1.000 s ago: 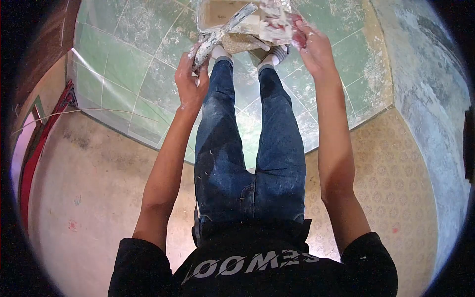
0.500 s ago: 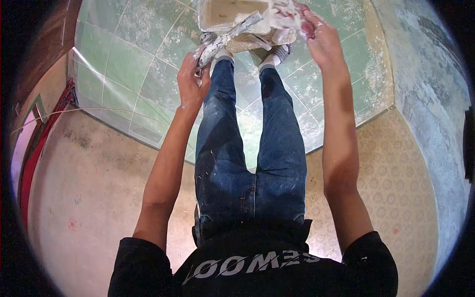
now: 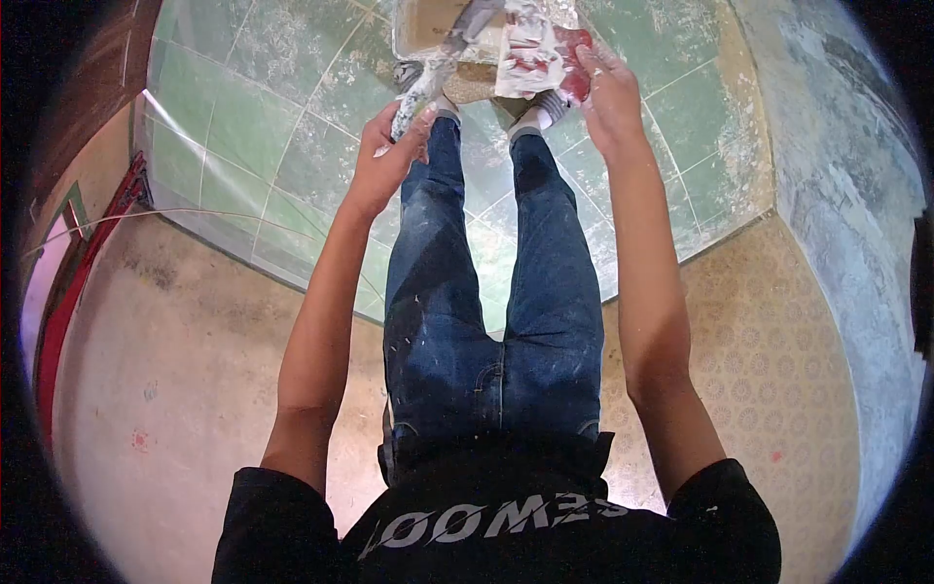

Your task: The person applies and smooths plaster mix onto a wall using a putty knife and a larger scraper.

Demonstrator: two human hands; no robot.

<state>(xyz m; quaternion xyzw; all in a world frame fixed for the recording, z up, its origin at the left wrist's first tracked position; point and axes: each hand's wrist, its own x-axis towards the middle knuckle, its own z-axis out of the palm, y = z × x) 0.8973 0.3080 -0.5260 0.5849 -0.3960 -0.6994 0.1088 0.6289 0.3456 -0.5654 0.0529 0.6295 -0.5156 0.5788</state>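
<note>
My left hand (image 3: 389,156) is closed around the handle of a putty-smeared scraper (image 3: 443,73), whose blade points up and to the right and is blurred. My right hand (image 3: 611,102) grips a red putty spreader (image 3: 572,63) by its right edge. Thick white putty covers much of the spreader's face. The scraper's tip lies close to the left side of the spreader. Just beyond both tools is a rectangular tub (image 3: 413,24) with a pale rim, partly hidden behind them.
My feet in striped footwear (image 3: 553,107) stand below the tools, close to the tub. Green floor tiles (image 3: 243,127) marked with white smears surround them. A blue-grey wall (image 3: 846,195) rises on the right. At left a thin cable (image 3: 195,212) crosses the view near a red-edged frame (image 3: 83,282).
The spreader has come down and left, its putty-covered face now turned into view. The scraper has swung more upright, and my left hand has turned and shifted slightly right.
</note>
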